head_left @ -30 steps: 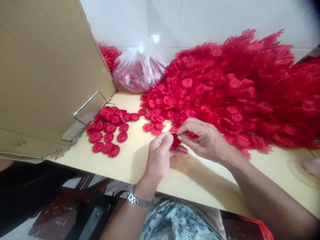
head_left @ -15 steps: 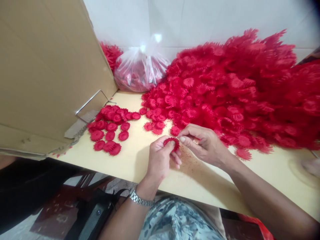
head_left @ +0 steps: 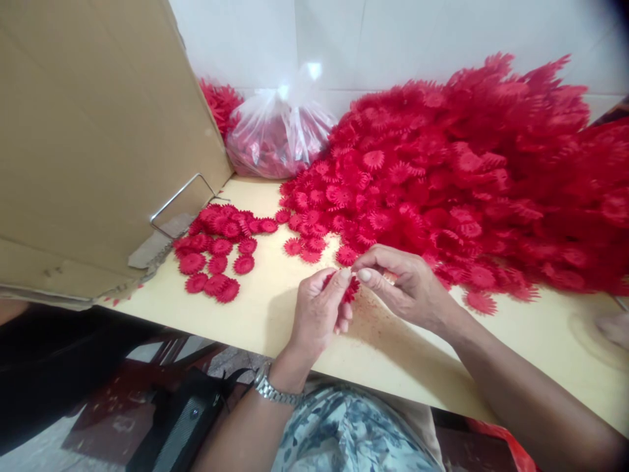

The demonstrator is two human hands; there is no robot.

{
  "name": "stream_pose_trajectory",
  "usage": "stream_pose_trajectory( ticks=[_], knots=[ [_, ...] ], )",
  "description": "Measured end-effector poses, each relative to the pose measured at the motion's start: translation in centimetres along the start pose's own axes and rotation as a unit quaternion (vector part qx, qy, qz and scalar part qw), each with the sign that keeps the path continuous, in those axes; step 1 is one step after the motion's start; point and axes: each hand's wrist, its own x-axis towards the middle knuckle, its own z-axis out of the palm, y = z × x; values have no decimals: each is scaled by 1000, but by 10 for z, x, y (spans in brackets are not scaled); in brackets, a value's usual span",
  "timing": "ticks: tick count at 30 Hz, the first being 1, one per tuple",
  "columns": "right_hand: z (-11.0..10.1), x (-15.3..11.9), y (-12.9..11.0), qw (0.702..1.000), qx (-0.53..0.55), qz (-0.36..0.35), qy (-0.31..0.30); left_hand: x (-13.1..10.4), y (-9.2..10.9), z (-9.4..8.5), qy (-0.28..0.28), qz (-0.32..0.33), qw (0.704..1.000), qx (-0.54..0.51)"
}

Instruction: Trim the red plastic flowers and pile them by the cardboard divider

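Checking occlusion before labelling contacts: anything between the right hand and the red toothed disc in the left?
No separate object visible. The left hand holds the red toothed disc, its thumb lying across part of it, tip close to the right hand. Actual contact: can't tell.

This seems to be a small workshop: many red pieces lie heaped on the table, beside a filled bag and cardboard.

Silver watchband, seemingly leaf-patterned garment
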Motion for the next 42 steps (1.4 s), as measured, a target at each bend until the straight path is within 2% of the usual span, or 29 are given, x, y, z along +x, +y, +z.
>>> stream_pose_trajectory(
  ticks=[3, 7, 10, 13, 15, 19, 21, 24, 26, 29, 31, 33, 38, 40, 42],
  knots=[
    [0, 1, -2, 1000, 26, 11, 8, 1, 0, 0, 11, -6, 1000, 16],
    [-1, 6, -5, 999, 10, -29, -42, 1, -1, 0, 18, -3, 999, 41],
    [1, 7, -5, 998, -30, -42, -37, -2, -1, 0, -18, 1, 999, 42],
    [5, 6, -6, 995, -88, -43, 28, -3, 0, 0, -88, 6, 996, 4],
    [6, 8, -6, 989, -113, -23, 95, -4, 1, 0, -107, 2, 994, -20],
    [-4, 23, 7, 964, -163, 17, 209, -5, 0, 0, -72, -18, 996, -43],
    [-12, 33, 19, 943, -251, 4, 217, -5, 1, 0, -47, -16, 997, -54],
    [-20, 39, 32, 919, -351, -19, 179, -4, 3, -1, -19, -2, 998, -64],
    [-21, 36, 32, 922, -344, -34, 172, -3, 4, -2, -4, -1, 998, -66],
    [-17, 25, 20, 957, -247, -52, 144, -2, 3, -4, 8, -7, 998, -67],
    [-14, 17, 9, 984, -149, -43, 85, -1, 2, -4, 13, -11, 998, -60],
    [-9, 11, 0, 998, -57, -21, 25, -1, 1, -4, 19, -13, 999, -45],
    [3, 7, -4, 995, 92, 32, -32, 1, 1, -1, 31, -4, 1000, 3],
    [4, 7, -4, 992, 105, 35, -54, 0, 0, -2, 32, -5, 999, 21],
    [5, 8, -5, 996, 67, 18, -57, -1, -2, -2, 25, -6, 999, 34]
  ],
)
